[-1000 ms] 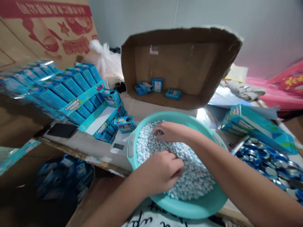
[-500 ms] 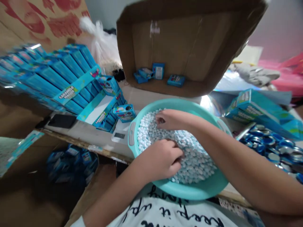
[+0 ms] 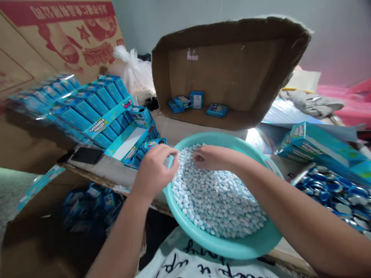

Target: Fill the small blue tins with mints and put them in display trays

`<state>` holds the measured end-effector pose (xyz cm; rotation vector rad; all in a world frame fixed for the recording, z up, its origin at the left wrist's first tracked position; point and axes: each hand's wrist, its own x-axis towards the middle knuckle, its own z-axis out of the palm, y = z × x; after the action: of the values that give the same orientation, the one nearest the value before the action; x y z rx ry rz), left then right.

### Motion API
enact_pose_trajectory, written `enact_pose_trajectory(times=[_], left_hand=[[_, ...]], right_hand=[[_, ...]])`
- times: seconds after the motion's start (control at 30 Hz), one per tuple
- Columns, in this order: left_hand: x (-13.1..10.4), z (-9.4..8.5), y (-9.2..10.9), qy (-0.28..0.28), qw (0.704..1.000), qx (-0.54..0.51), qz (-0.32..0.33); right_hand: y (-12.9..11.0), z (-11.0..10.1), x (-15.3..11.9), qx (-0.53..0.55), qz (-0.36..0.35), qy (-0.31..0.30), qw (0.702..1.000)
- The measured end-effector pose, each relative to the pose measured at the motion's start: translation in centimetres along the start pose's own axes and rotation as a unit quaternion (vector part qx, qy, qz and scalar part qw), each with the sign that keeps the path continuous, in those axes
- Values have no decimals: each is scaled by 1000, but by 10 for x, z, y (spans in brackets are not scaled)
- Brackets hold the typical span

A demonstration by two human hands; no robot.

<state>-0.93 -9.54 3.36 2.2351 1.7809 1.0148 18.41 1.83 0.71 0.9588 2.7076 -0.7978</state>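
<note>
A turquoise basin (image 3: 220,251) holds a heap of small pale blue and white candies (image 3: 220,204). My right hand (image 3: 204,157) is curled closed just over the candies at the basin's far left side; what lies inside its fingers is hidden. Beyond the basin's left rim, my left hand (image 3: 156,168) is raised with thumb and fingers apart. Just behind it, a small blue candy box (image 3: 155,143) shows in part, and the hand hides the rest. Whether the hand touches that box I cannot tell.
Left of the basin are a blue display tray (image 3: 130,144) of small boxes and plastic-wrapped stacks (image 3: 95,112). A dark phone (image 3: 87,155) lies near the table edge. Behind, a tilted cardboard box (image 3: 220,73) holds several blue boxes. Round tins (image 3: 336,193) pile up at right.
My left hand has left the candies and moved left, over the rim to the small box. My right hand stays curled over the candies. The view has shifted somewhat.
</note>
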Motion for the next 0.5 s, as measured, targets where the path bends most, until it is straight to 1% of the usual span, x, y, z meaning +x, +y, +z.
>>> enact_pose_trajectory(times=[0.07, 0.13, 0.2, 0.27, 0.37, 0.43, 0.5], left_hand=[[12, -11, -23, 39, 998, 39, -37], [21, -16, -40, 51, 995, 58, -58], [27, -15, -52, 52, 994, 73, -68], [29, -11, -58, 51, 992, 91, -71], [31, -1, -65, 28, 989, 121, -79], [32, 5, -68, 17, 986, 130, -99], [32, 8, -70, 17, 985, 124, -120]], right_hand=[[-2, -2, -2, 14, 5, 0, 1000], [-4, -5, -4, 19, 14, 4, 1000], [-5, -8, -6, 20, 19, 9, 1000], [-4, -9, -6, 25, 24, 10, 999], [-1, -9, -4, 33, 30, 11, 999], [1, -8, -2, 37, 29, 11, 999], [3, -7, -1, 38, 27, 10, 999]])
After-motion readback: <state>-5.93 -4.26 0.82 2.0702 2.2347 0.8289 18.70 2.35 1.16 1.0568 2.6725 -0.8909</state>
